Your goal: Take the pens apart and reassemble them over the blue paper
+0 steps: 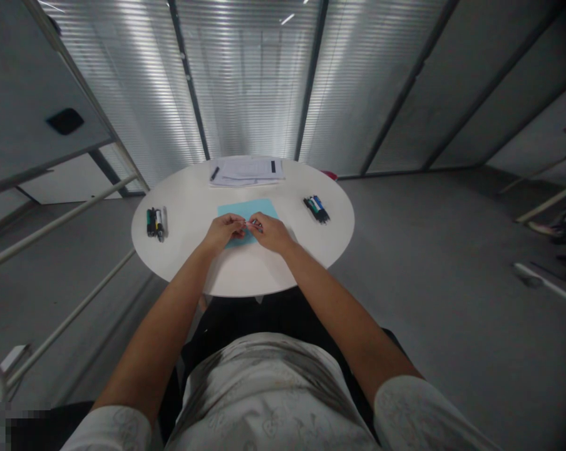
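My left hand (225, 232) and my right hand (268, 231) meet over a light blue sheet (246, 207) on the white table. The fingers of both are pinched together at the fingertips. Between them is a small, thin object (246, 223), pale with a hint of red, too small to name. Near the right fingers something greyish shows, mostly covered by them. Parts of the blue sheet are hidden under the hands.
A round white table (245, 279) stands before me. Several pens or markers (155, 223) lie at its left, with another group (316, 209) at its right. Papers (246, 171) with two dark objects rest at the back. A whiteboard frame (90, 94) rises on the left.
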Available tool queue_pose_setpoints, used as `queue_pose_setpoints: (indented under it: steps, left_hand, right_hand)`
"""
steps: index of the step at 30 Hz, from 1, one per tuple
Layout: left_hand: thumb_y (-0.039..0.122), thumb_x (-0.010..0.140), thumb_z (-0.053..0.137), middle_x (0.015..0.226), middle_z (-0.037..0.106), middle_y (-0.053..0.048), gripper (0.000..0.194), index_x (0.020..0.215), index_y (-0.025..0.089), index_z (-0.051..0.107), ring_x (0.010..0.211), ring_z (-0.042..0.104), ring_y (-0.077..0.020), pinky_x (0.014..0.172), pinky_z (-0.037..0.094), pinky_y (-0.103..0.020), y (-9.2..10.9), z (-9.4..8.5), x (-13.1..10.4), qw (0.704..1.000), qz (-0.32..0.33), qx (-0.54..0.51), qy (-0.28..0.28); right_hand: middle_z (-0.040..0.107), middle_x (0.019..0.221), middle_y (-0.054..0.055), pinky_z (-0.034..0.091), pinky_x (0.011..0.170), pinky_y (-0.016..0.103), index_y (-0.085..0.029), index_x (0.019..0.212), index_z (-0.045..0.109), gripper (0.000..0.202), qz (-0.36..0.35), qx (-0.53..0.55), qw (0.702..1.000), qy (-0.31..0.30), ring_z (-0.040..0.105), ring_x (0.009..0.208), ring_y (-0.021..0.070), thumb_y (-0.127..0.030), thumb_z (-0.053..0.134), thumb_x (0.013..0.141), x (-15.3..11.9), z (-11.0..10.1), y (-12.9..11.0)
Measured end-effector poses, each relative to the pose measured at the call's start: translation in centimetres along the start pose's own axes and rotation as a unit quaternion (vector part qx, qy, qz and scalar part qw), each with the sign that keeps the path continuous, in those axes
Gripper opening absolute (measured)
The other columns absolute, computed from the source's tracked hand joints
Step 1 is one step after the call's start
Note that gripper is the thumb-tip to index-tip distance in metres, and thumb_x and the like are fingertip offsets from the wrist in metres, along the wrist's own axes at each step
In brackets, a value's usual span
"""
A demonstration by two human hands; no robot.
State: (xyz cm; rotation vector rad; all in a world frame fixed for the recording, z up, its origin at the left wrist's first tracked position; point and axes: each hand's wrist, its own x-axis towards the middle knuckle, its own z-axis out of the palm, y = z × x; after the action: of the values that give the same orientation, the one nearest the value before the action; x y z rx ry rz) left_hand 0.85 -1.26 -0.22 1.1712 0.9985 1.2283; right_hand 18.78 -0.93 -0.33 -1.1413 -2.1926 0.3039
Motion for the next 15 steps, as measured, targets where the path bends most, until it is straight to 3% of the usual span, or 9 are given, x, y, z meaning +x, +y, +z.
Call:
queue_pose_setpoints:
  steps: [6,9,11,15]
  left_hand:
    - [0.026,0.064,0.071,0.07,0.063,-0.003,0.023,0.082,0.014,0.063,0.056,0.057,-0.0117,0.058,0.046,-0.027,0.1,0.0,0.1,0.999,0.01,0.034,-0.003]
    - [0.026,0.068,0.063,0.07,0.06,-0.001,0.027,0.093,0.016,0.063,0.058,0.053,-0.0119,0.058,0.044,-0.026,0.1,-0.5,0.3,0.989,0.072,0.112,0.062]
    - [0.024,0.07,0.057,0.073,0.059,-0.001,0.026,0.095,0.018,0.062,0.065,0.054,-0.0147,0.064,0.046,-0.029,-0.1,-1.0,0.5,0.953,0.127,0.244,0.129]
    - [0.026,0.074,0.058,0.095,0.059,-0.012,0.03,0.103,0.017,0.063,0.099,0.054,-0.0274,0.088,0.042,-0.042,-1.1,-2.0,0.9,0.806,0.165,0.539,0.182]
  right_hand:
    - [0.067,0.093,0.002,0.042,0.073,0.026,-0.023,0.104,0.057,0.019,-0.007,0.009,1.0,0.012,0.06,0.081,0.0147,-0.034,0.048,0.092,0.0,0.2,0.2]
    - [0.067,0.09,0.001,0.041,0.07,0.025,-0.023,0.103,0.057,0.019,-0.003,0.011,1.0,0.022,0.06,0.079,0.014,-0.036,0.048,0.092,0.1,0.2,0.2]
    - [0.067,0.091,0.001,0.041,0.07,0.025,-0.023,0.103,0.057,0.019,0.003,0.011,1.0,0.027,0.06,0.079,0.0138,-0.035,0.048,0.092,0.1,0.1,0.1]
    - [0.067,0.092,0.001,0.041,0.071,0.025,-0.024,0.102,0.057,0.017,0.013,0.004,0.999,0.03,0.061,0.08,0.0139,-0.035,0.048,0.092,0.2,0.0,0.1]
